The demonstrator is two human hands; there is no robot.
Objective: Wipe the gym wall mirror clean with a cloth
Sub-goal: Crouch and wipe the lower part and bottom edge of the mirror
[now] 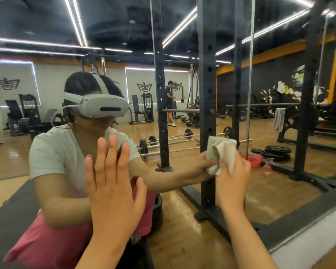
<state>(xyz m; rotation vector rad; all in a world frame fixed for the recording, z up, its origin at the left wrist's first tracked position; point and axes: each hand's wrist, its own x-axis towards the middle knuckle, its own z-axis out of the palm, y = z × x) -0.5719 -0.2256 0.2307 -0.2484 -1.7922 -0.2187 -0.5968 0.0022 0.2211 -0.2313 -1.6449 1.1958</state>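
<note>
Pressing flat on the mirror (pixel 124 35): left hand (pixel 113 183), fingers straight and slightly spread, palm to the glass, holding nothing. Right hand (pixel 233 183) grips a crumpled pale cloth (pixel 222 152), fingers curled round it from behind. The cloth is bunched against the glass, to the right of the left hand, apart from it and a little higher, touching its own reflection.

Reflected: the person in a white headset (pixel 103 107), white shirt and pink lower garment. Also reflected: black rack upright (pixel 208 84), barbells (pixel 169 140) on the wooden floor, stacked weight plates (pixel 275 152), a towel (pixel 279 119) hung over a bar, a second person (pixel 170 101) standing far back.
</note>
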